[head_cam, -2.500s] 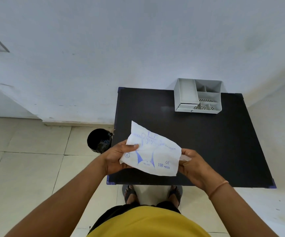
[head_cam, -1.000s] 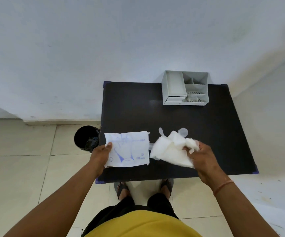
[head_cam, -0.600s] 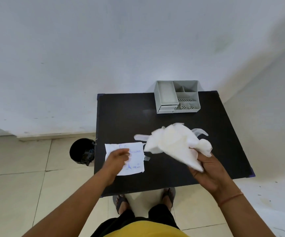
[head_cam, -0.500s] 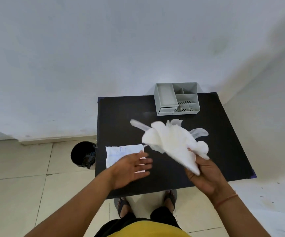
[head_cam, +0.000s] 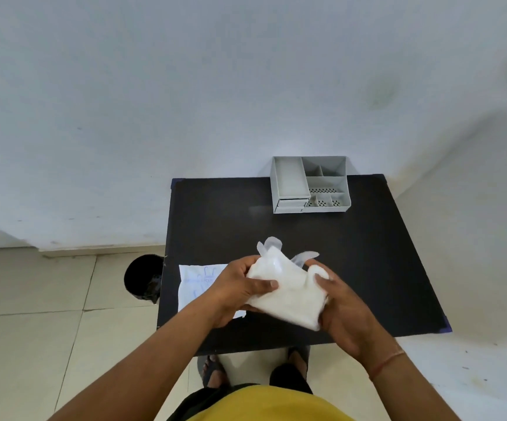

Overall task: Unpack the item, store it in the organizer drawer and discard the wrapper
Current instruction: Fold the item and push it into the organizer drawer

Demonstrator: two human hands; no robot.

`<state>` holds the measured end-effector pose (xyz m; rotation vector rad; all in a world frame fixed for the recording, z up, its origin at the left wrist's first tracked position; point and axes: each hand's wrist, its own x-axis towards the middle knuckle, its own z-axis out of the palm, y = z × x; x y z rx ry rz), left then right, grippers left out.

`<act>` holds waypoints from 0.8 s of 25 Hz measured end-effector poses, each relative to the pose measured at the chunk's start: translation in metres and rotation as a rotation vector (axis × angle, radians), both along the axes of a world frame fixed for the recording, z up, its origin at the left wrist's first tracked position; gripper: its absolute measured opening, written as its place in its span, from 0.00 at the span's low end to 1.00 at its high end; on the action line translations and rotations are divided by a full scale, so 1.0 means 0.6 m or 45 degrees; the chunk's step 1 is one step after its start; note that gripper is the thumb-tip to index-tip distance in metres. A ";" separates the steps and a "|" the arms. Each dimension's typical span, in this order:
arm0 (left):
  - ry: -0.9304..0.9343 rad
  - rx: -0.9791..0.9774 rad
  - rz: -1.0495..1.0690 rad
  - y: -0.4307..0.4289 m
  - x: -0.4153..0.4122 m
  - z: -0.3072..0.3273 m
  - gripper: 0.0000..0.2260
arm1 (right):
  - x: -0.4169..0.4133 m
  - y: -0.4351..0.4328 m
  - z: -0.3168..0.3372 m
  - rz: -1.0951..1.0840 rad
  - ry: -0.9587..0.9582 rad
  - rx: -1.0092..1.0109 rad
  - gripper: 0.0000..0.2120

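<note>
I hold the white bundle of gloves [head_cam: 285,294] above the desk [head_cam: 367,268], my left hand [head_cam: 240,290] and right hand [head_cam: 342,302] both pinching it, my fingers [head_cam: 263,284] pressed into its sides. The wrapper [head_cam: 196,284] lies flat just behind my left fingers. The grey organizer [head_cam: 310,185] sits well beyond my fingertips, its drawer pushed in. A black bin [head_cam: 143,276] stands on the floor past the wrapper.

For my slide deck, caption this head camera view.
Both hands bunch plastic gloves above the table; wrapper lies aside.
</note>
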<state>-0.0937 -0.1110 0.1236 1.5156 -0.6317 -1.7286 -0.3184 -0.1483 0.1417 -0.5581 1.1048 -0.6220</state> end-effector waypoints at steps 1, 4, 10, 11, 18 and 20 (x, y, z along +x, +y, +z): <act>0.011 -0.010 0.006 -0.004 -0.008 0.002 0.20 | -0.015 -0.016 0.006 -0.061 -0.109 0.140 0.25; 0.088 -0.035 -0.029 -0.018 -0.025 0.007 0.20 | -0.054 -0.061 0.016 -0.234 -0.378 0.384 0.31; -0.133 -0.139 -0.386 -0.072 -0.072 0.038 0.19 | -0.064 -0.093 0.018 0.458 0.083 0.245 0.10; -0.234 -0.152 -0.441 -0.082 -0.082 0.042 0.19 | -0.071 -0.100 0.010 0.566 0.100 0.167 0.15; -0.378 -0.151 0.036 -0.134 -0.142 0.068 0.30 | -0.104 -0.160 0.009 0.562 0.008 -0.106 0.32; 0.064 -0.110 0.318 -0.137 -0.168 0.070 0.24 | -0.108 -0.181 0.016 0.414 -0.036 -0.066 0.33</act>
